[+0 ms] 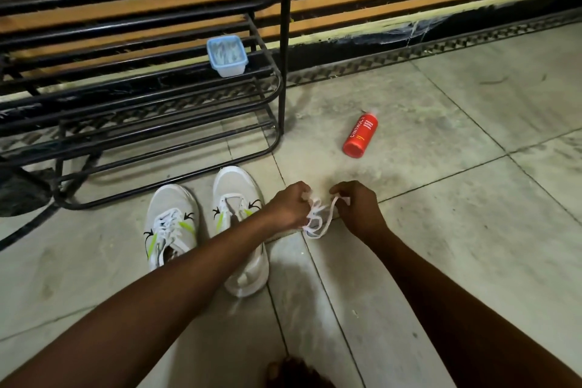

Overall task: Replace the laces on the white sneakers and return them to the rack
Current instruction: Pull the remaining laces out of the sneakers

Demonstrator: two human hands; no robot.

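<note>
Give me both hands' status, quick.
Left hand: closed, pinching the loose white shoelace.
Right hand: closed, pinching another part of the same shoelace.

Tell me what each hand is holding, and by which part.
Both hold one loose white lace: left hand pinches its bunched loops, right hand pinches a single strand.

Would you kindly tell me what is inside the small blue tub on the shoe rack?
The tub holds pale, whitish strips, too blurred to identify; anything beneath them is hidden.
</note>
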